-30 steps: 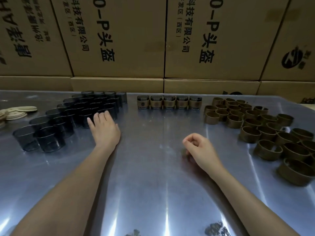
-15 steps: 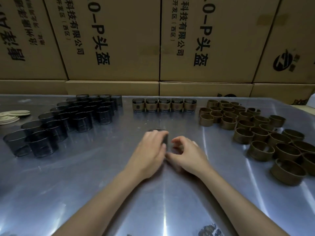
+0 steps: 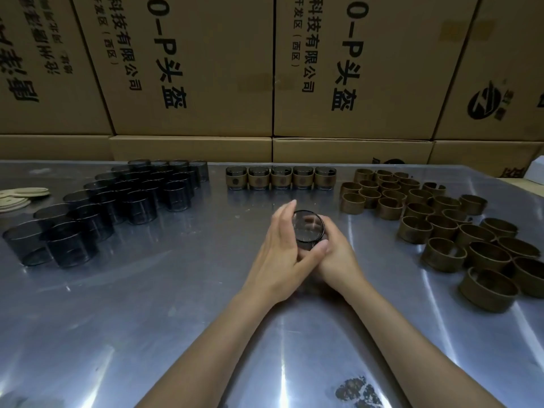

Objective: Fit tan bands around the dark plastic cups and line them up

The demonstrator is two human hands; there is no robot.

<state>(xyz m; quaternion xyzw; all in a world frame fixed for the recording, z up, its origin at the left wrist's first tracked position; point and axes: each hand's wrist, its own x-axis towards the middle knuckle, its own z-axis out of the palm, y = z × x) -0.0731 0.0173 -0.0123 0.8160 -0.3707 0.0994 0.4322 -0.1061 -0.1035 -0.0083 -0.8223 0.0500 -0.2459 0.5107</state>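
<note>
Both hands meet mid-table around one dark cup [image 3: 309, 231], open mouth facing the camera. The left hand [image 3: 284, 254] cups its left side, fingers together, thumb hooked under the near rim. The right hand [image 3: 335, 254] wraps it from the right, fingers mostly hidden. Bare cups [image 3: 117, 201] sit far left, loose tan bands [image 3: 441, 225] right, five banded cups [image 3: 281, 178] lined up at the far edge of the shiny table [image 3: 147, 319].
</note>
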